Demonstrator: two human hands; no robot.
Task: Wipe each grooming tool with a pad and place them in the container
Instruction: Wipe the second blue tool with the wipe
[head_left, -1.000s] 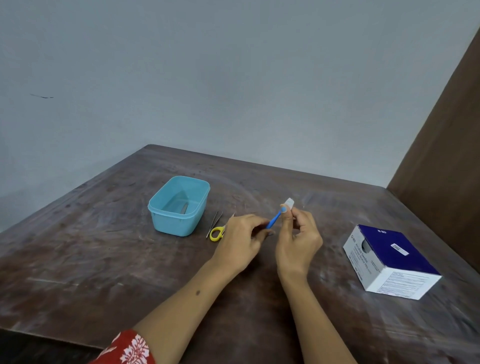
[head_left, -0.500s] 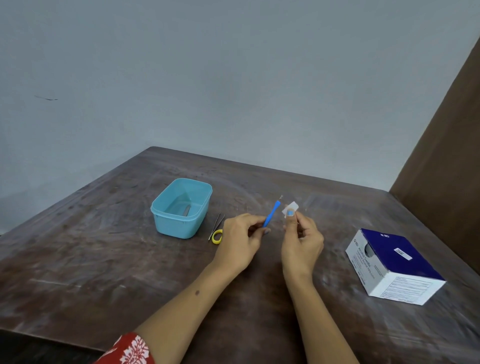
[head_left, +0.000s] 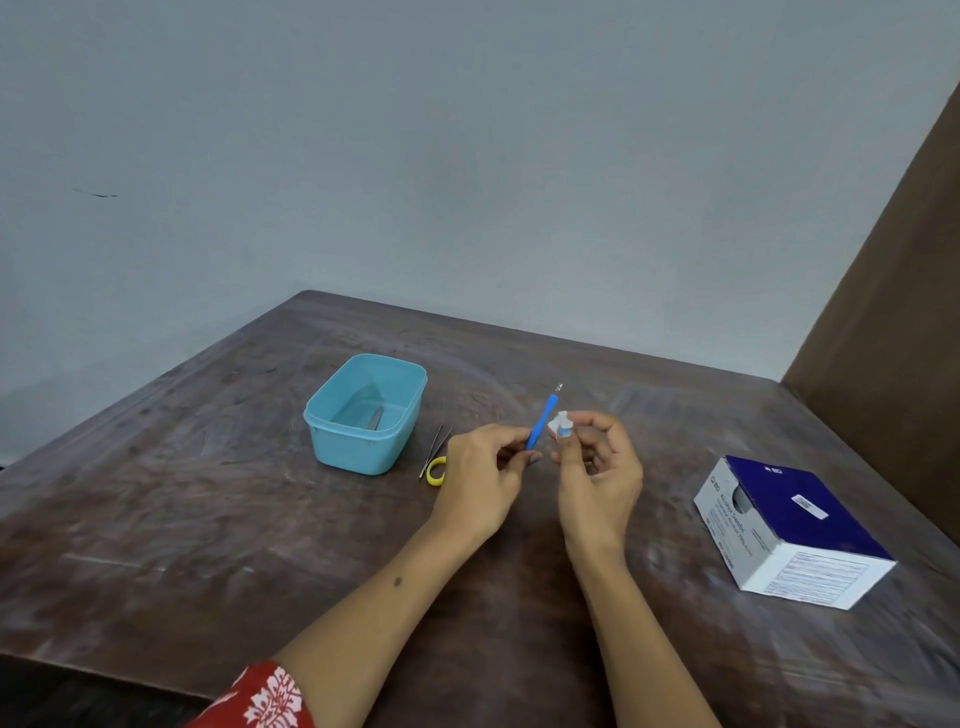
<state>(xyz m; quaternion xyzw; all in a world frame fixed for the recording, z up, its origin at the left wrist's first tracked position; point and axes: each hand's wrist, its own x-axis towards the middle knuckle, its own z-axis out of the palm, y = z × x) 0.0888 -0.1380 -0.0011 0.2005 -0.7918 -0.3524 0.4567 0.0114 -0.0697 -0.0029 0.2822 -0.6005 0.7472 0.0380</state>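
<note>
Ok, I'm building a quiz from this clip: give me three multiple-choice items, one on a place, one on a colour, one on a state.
1. Where do the tweezers lie?
A. inside the container
B. on the table between the container and the left hand
C. on the box

2. What colour is the handle of the tool held by the left hand?
A. blue
B. red
C. green

3. What is the right hand doing?
A. resting flat on the table
B. pinching a white pad
C. lifting the box

Answers:
1 B, they lie beside the container.
2 A, the handle is blue.
3 B, its fingertips pinch the pad.
</note>
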